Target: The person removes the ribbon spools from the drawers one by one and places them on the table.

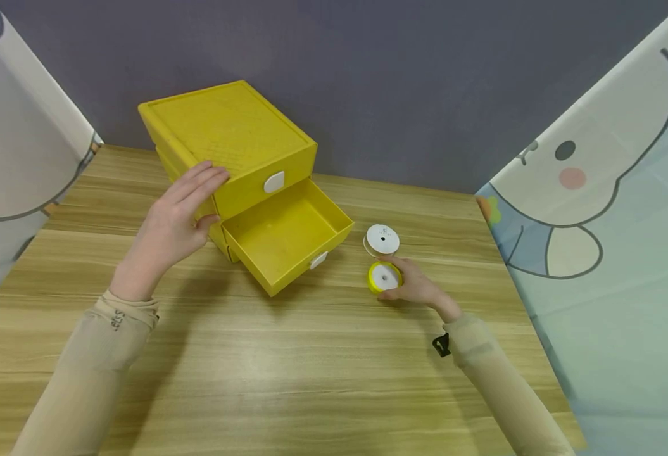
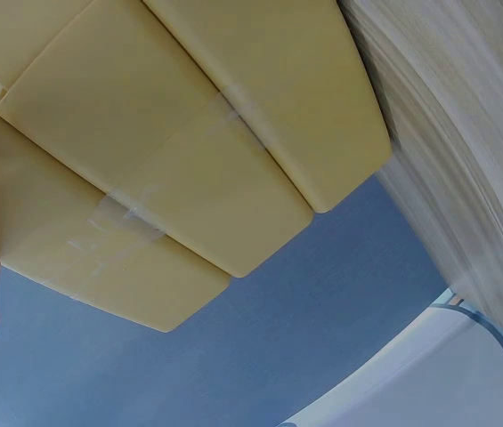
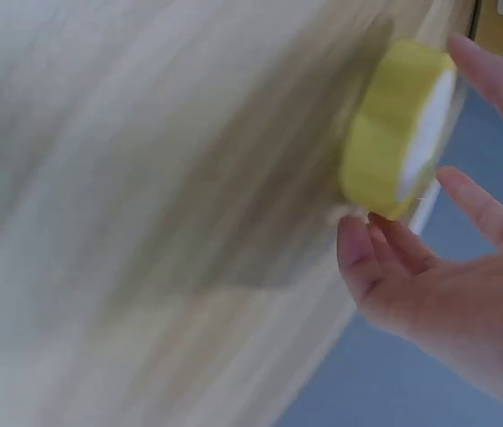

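My left hand (image 1: pixel 176 218) rests on the near left edge of a yellow drawer cabinet (image 1: pixel 225 130), fingers extended over its top and thumb by the front. The left wrist view shows the cabinet's stacked side panels (image 2: pixel 153 151), with fingertips at the left border. Below the top drawer, a pulled-out drawer (image 1: pixel 288 237) is bare inside. Farther right, my right hand (image 1: pixel 416 285) holds a yellow ribbon spool (image 1: pixel 385 277) by its rim between thumb and fingers. The right wrist view shows this spool (image 3: pixel 398 129) close over the wood. Just behind it lies a white ribbon spool (image 1: pixel 382 239).
The wood-grain table (image 1: pixel 288 380) ends at a dark grey wall (image 1: pixel 402 88). Cartoon-printed cloth (image 1: pixel 613 304) borders the right side, and similar cloth (image 1: pixel 20 126) the left. White handles (image 1: pixel 318 259) stick out from the drawer fronts.
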`<state>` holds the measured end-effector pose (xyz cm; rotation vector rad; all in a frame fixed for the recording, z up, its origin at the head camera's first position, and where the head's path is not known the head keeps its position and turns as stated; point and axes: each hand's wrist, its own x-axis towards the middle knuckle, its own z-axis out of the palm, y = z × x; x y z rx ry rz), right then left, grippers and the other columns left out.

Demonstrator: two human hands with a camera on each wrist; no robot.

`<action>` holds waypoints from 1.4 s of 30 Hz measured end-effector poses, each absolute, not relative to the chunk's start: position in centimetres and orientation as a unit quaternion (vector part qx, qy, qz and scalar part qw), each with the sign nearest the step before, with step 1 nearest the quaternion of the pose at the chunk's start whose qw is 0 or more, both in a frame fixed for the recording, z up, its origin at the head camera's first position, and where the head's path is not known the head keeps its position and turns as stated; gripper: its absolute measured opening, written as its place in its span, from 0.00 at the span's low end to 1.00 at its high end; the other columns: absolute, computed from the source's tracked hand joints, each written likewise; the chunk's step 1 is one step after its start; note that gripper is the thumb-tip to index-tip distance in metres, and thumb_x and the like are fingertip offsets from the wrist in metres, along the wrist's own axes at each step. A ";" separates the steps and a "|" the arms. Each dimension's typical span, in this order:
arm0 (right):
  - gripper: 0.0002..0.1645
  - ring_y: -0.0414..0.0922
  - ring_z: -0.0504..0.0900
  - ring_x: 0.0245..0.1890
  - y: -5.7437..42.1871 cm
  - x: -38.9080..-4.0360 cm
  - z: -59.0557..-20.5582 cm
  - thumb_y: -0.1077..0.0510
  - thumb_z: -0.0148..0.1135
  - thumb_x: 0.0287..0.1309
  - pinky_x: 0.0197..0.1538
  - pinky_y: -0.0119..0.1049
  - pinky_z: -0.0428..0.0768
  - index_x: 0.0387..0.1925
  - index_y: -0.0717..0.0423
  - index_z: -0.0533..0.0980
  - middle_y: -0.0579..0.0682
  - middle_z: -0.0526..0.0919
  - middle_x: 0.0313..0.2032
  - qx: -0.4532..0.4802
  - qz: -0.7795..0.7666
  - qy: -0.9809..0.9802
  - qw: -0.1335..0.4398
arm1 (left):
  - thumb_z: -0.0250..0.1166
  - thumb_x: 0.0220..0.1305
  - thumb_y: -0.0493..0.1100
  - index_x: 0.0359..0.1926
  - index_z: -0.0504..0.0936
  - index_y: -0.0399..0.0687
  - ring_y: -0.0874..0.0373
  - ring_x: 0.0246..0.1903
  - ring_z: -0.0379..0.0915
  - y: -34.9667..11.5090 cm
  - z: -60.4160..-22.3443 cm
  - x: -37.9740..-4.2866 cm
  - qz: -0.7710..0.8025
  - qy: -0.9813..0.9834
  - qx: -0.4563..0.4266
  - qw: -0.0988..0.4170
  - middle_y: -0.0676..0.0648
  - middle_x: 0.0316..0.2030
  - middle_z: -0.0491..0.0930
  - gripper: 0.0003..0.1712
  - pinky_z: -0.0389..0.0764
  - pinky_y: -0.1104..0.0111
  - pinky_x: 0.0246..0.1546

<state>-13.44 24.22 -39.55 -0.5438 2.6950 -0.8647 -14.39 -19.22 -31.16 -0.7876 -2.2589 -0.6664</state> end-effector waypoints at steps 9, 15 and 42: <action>0.40 0.62 0.72 0.59 21.4 -12.7 -37.7 0.56 0.73 0.47 0.55 0.56 0.81 0.62 0.63 0.69 0.64 0.73 0.61 -0.201 -0.289 0.930 0.108 | 0.68 0.41 0.18 0.63 0.72 0.36 0.42 0.66 0.65 -19.3 -31.2 -14.5 -0.253 -0.864 -0.296 0.320 0.38 0.62 0.73 0.43 0.67 0.61 0.71; 0.37 0.61 0.73 0.58 19.1 -12.8 -37.7 0.57 0.68 0.54 0.54 0.56 0.81 0.64 0.65 0.67 0.62 0.72 0.63 -0.206 -0.361 0.897 0.153 | 0.68 0.41 0.18 0.63 0.72 0.35 0.42 0.66 0.65 -19.4 -31.3 -14.3 -0.253 -0.864 -0.294 0.320 0.38 0.62 0.73 0.42 0.69 0.59 0.70; 0.17 0.37 0.75 0.22 10.7 -13.9 -36.6 0.49 0.67 0.55 0.27 0.23 0.75 0.21 0.57 0.79 0.55 0.84 0.23 -0.146 -0.410 0.894 0.108 | 0.68 0.39 0.17 0.63 0.72 0.35 0.42 0.65 0.65 -19.3 -31.5 -14.2 -0.255 -0.858 -0.302 0.327 0.37 0.62 0.74 0.44 0.66 0.65 0.72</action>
